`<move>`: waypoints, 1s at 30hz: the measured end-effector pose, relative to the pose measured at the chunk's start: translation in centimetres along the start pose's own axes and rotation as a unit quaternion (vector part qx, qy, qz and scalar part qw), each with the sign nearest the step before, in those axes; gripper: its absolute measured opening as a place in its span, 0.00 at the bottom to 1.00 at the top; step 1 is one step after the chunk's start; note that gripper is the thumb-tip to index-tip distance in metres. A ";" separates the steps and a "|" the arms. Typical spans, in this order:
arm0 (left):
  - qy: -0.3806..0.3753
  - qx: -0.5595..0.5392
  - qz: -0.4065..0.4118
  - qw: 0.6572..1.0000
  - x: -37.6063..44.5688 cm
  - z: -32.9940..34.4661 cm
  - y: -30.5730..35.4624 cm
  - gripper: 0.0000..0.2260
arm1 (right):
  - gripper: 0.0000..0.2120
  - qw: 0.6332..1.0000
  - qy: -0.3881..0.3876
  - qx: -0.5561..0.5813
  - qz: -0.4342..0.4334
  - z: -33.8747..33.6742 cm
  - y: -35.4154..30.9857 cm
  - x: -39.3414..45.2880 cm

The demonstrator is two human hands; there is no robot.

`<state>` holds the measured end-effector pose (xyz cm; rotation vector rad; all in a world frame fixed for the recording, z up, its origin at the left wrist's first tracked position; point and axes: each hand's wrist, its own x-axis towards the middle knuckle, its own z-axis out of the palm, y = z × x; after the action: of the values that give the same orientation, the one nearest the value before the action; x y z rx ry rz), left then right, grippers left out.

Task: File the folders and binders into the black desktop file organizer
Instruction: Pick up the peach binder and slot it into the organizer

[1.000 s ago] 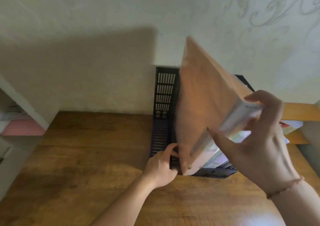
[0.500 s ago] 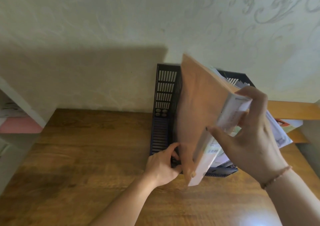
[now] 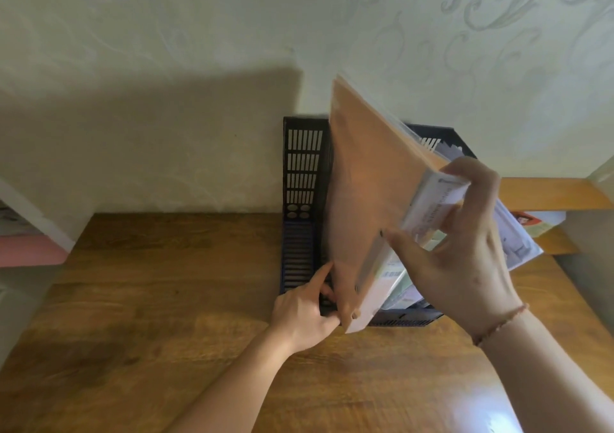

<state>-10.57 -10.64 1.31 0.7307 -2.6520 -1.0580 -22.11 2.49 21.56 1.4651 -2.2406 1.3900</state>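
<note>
The black slotted file organizer (image 3: pixel 300 180) stands on the wooden desk against the wall. A thick orange folder (image 3: pixel 368 193) with white papers inside stands tilted in its middle part, leaning right. My right hand (image 3: pixel 465 243) grips the folder's upper spine edge. At the folder's lower front corner, my left hand (image 3: pixel 305 313) holds it against the organizer's front rim. Other papers and clear sleeves (image 3: pixel 518 243) lean out to the right behind my right hand. The organizer's leftmost compartment holds nothing.
The wooden desk (image 3: pixel 166 316) stretches left and toward me. A white shelf with a pink item (image 3: pixel 30 250) sits at the left edge. A wooden rail (image 3: pixel 558 193) and a printed booklet (image 3: pixel 531 223) lie at the right by the wall.
The orange folder has come lower into the organizer and stands steeper. My right hand came down with it; my left hand stays at the lower corner.
</note>
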 end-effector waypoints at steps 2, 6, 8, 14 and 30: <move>-0.004 -0.003 -0.004 1.000 -0.1 0.0 0.1 0.42 | 0.36 1.000 0.006 -0.009 -0.008 0.0 0.0 -0.2; -0.003 -0.007 -0.013 1.000 -0.2 0.1 0.2 0.42 | 0.35 0.999 0.016 -0.004 -0.029 0.1 0.2 -0.7; -0.001 -0.003 -0.012 1.000 -0.2 0.1 0.1 0.43 | 0.35 0.999 0.039 0.005 -0.033 0.3 0.5 -1.3; -0.009 -0.006 -0.011 1.000 -0.1 0.0 0.0 0.41 | 0.35 0.996 0.068 0.017 -0.057 1.0 0.8 -2.2; -0.012 0.012 0.010 1.000 0.2 0.3 -0.5 0.36 | 0.35 0.994 0.110 0.001 -0.005 1.7 0.8 -1.8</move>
<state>-10.67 -10.88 0.77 0.6992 -2.6911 -1.0392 -21.24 2.50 19.16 1.2535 -2.0937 1.4711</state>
